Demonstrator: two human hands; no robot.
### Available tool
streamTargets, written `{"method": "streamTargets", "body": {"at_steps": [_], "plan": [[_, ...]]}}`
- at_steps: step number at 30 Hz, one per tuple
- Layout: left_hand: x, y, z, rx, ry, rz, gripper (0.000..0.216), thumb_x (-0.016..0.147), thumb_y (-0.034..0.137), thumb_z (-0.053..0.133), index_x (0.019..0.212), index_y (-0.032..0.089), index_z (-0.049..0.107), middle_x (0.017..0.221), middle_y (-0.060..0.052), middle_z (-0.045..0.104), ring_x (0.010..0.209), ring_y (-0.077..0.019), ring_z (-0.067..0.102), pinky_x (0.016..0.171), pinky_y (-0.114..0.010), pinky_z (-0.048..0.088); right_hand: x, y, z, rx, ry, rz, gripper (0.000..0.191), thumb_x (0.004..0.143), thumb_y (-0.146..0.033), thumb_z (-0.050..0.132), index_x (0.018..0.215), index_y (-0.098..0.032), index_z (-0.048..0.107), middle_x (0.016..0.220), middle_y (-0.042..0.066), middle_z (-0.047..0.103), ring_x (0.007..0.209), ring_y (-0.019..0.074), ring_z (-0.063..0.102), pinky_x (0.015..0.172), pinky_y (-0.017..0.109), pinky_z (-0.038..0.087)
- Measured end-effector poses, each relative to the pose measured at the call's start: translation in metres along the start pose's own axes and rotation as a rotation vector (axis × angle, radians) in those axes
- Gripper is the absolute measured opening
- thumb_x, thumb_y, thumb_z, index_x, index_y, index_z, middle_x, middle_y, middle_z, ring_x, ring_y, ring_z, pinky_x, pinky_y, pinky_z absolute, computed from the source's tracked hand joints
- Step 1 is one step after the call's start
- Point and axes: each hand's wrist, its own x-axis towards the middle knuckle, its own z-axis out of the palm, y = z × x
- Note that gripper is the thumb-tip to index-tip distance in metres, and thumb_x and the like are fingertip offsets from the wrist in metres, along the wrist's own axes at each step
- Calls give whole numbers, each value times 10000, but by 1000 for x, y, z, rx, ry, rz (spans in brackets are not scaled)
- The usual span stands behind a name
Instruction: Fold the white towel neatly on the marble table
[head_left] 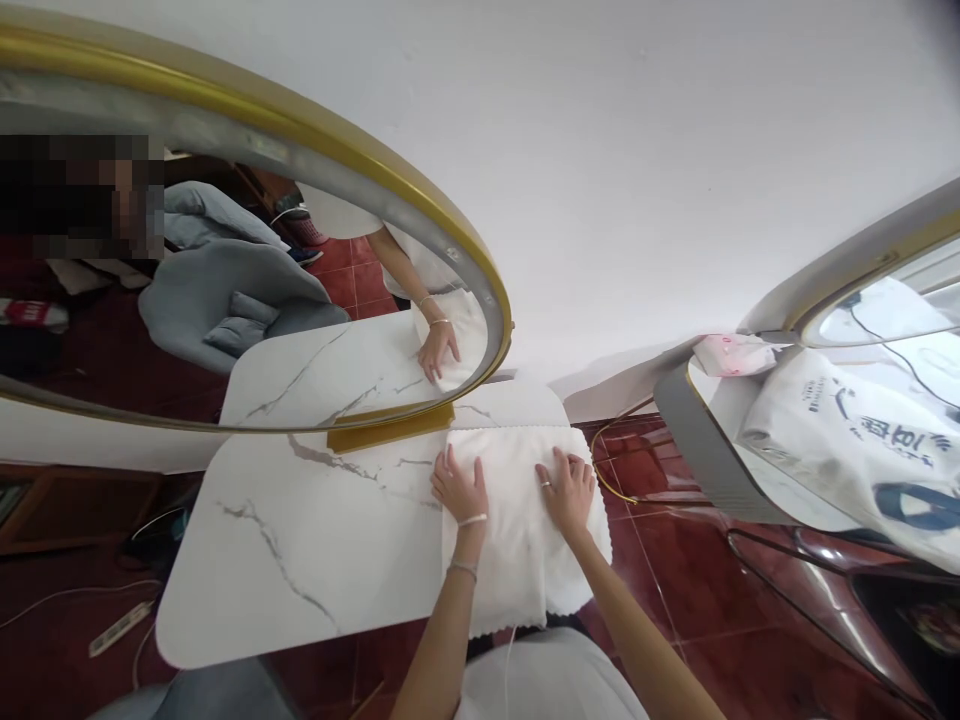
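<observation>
A white towel (pixel 517 540) with a scalloped edge lies spread over the right end of the marble-patterned table (pixel 322 560), and part of it hangs past the front edge. My left hand (pixel 460 487) rests on the towel's left side, its fingers spread and flat. On the right side of the cloth lies my right hand (pixel 568 490), fingers stretched out towards the wall, with a ring on one finger. Both palms press down on the fabric, apart from each other.
A gold-framed mirror (pixel 480 235) stands at the table's back on a gold base (pixel 390 430). To the right, another table (pixel 697 440) bears a white printed bag (pixel 847 410) and a tissue pack (pixel 735 355). A power strip (pixel 120 628) lies on the red tiled floor (pixel 652 580).
</observation>
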Motion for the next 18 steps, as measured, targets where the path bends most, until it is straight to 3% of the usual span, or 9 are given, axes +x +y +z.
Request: {"method": "streamTargets", "body": {"at_steps": [3, 5, 9, 13, 16, 18], "plan": [[39, -6, 6, -65, 2, 12, 313, 930, 297, 405, 1102, 172, 635, 1012, -125, 648, 930, -249, 602, 785, -375, 476, -2, 1, 0, 27, 7, -40, 334, 954, -391, 379, 1090, -202, 618, 989, 104, 596, 895, 259, 490, 761, 379, 364], [52, -13, 4, -86, 8, 53, 307, 922, 194, 371, 980, 207, 672, 1002, -83, 648, 892, -201, 610, 749, -314, 469, -3, -1, 2, 80, 19, -70, 285, 952, -308, 380, 1030, -195, 630, 963, 96, 608, 891, 251, 487, 757, 368, 363], [62, -26, 0, -63, 62, 69, 417, 910, 110, 285, 910, 176, 697, 1067, -135, 613, 959, -233, 589, 834, -382, 438, 1, -24, 16, 170, -10, -174, 294, 923, -177, 375, 1056, -204, 636, 999, 90, 615, 952, 233, 502, 796, 353, 383], [63, -35, 0, -61, -46, 243, 345, 928, 251, 386, 1128, 185, 659, 1214, -129, 595, 1131, -257, 531, 972, -413, 401, 9, -53, 28, 158, -73, -290, 380, 926, -181, 368, 1243, -231, 572, 1167, 82, 607, 1110, 238, 477, 916, 368, 366], [60, -42, -1, 1, -166, 380, 475, 928, 379, 405, 1356, 190, 487, 1443, -123, 436, 1286, -283, 415, 1068, -449, 334, 11, -65, 29, 71, -125, -366, 466, 943, -343, 396, 1391, -222, 441, 1356, 95, 516, 1241, 275, 402, 988, 411, 319], [58, -48, -2, 30, -198, 404, 485, 953, 363, 330, 1402, 210, 427, 1501, -112, 354, 1336, -289, 359, 1093, -480, 300, 11, -70, 29, 24, -154, -398, 531, 942, -411, 392, 1442, -233, 365, 1431, 97, 446, 1292, 290, 356, 1002, 434, 295]]}}
